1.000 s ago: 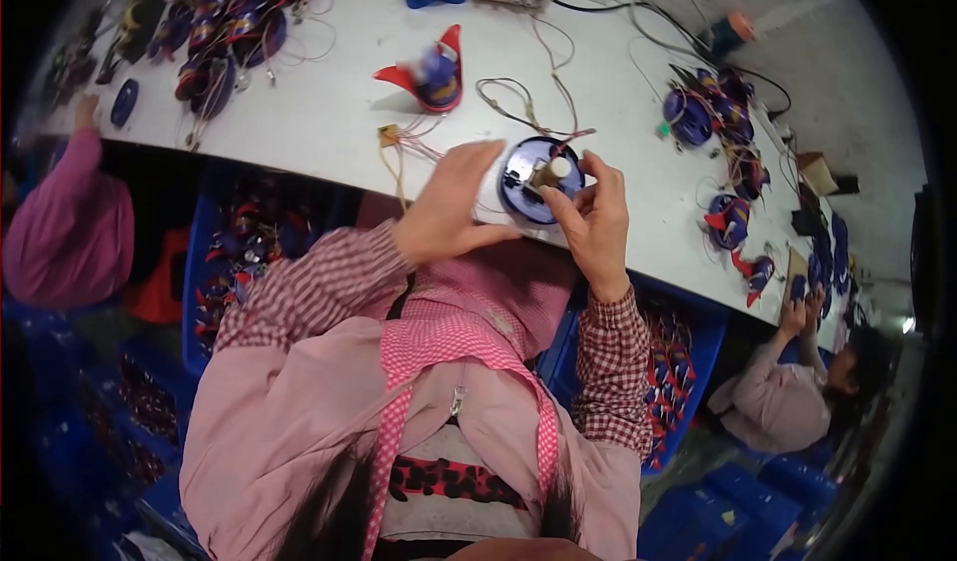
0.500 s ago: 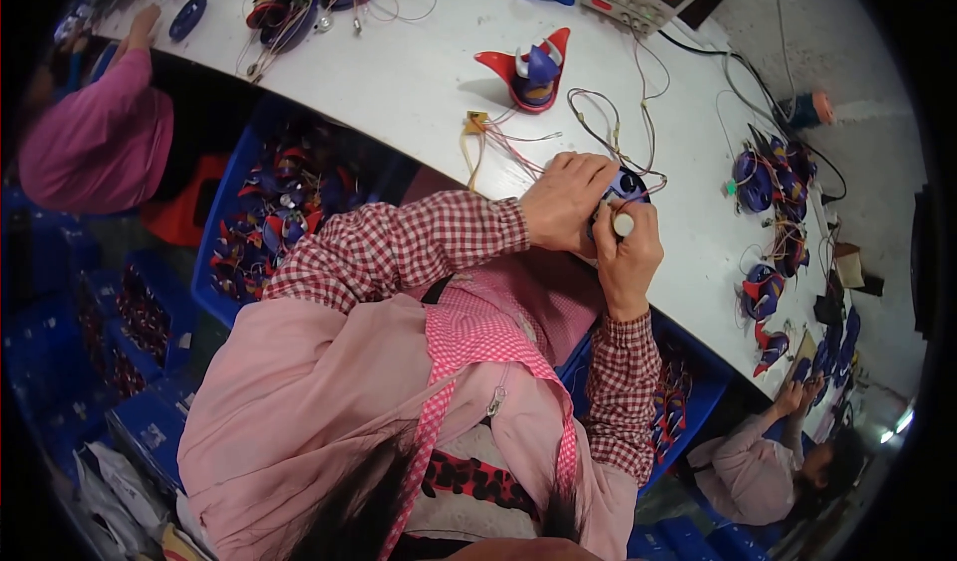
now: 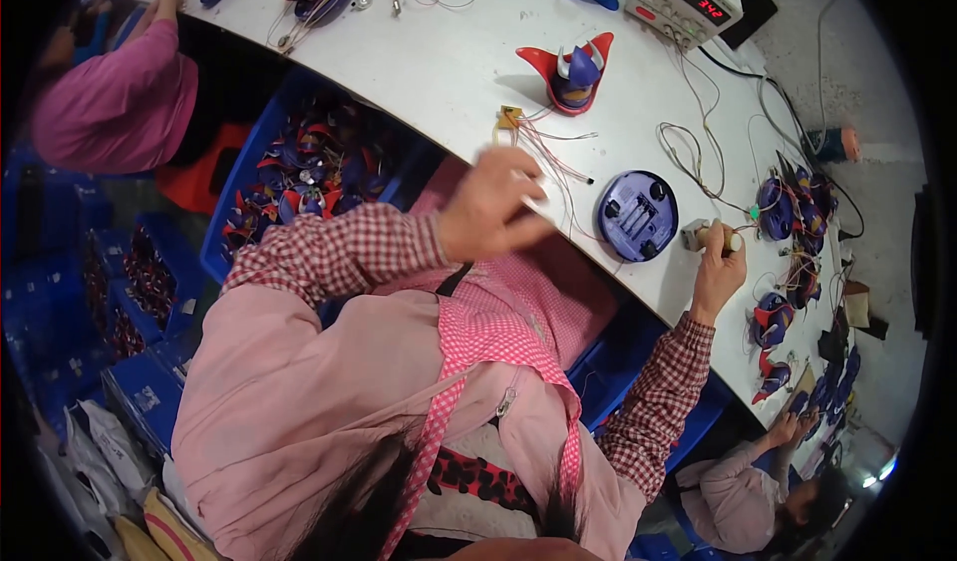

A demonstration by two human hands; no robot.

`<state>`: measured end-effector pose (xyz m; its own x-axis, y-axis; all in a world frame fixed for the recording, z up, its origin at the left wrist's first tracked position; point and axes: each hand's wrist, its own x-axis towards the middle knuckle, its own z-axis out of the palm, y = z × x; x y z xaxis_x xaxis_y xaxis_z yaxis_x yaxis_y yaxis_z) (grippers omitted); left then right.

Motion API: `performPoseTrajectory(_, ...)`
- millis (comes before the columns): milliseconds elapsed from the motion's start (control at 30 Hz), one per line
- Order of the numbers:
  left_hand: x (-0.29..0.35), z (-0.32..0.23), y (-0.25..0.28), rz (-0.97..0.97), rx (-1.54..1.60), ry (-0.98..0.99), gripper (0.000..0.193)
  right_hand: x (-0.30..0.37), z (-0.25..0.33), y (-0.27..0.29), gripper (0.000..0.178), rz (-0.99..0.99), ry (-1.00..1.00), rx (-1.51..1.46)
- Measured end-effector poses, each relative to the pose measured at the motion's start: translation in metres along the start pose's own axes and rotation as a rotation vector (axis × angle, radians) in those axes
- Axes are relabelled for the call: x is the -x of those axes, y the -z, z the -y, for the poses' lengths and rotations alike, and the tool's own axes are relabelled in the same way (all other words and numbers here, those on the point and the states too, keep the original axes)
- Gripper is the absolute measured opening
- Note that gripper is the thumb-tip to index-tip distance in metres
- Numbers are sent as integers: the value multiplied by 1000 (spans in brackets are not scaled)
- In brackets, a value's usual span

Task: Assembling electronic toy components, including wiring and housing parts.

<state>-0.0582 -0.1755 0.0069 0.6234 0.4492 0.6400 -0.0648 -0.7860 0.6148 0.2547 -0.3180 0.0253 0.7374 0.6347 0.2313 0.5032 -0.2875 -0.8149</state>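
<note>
A round purple plastic base [image 3: 638, 218] with black fittings and slots lies flat near the table's front edge. Left of it, over the edge, is my left hand [image 3: 493, 207], smeared by motion. Something pale shows at its fingers, too blurred to make out. To the right of the base, my right hand [image 3: 720, 280] is closed round a short tool with a cream, round-ended handle [image 3: 735, 241], low over the table; the tool's kind is not clear. Farther back stands a purple horned toy figure [image 3: 576, 77] with a red collar. A small yellow-brown circuit board [image 3: 509, 116] with thin wires lies before it.
A power supply [image 3: 683, 2] with a red display stands at the back, its leads [image 3: 688, 147] looped on the white table [image 3: 439, 92]. Purple and red toy parts [image 3: 783, 207] line the right side. A blue bin [image 3: 234, 224] of parts stands below left. Two people sit nearby.
My hands have come apart: the left moved left, off the purple base, and the right moved right with the cream-handled tool. The base, covered by them before, now shows whole. The view has shifted slightly.
</note>
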Motion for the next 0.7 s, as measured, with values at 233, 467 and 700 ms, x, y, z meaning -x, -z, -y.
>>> performPoseTrajectory(233,-47,100,31,71,-466,174,52,46,107,-36,16,-406,452,-157)
performPoseTrajectory(467,-91,127,6,239,-362,365,76,39,158,-164,25,483,897,69)
performPoseTrajectory(700,-100,149,-3,100,-209,295,77,32,140,-198,16,450,816,427)
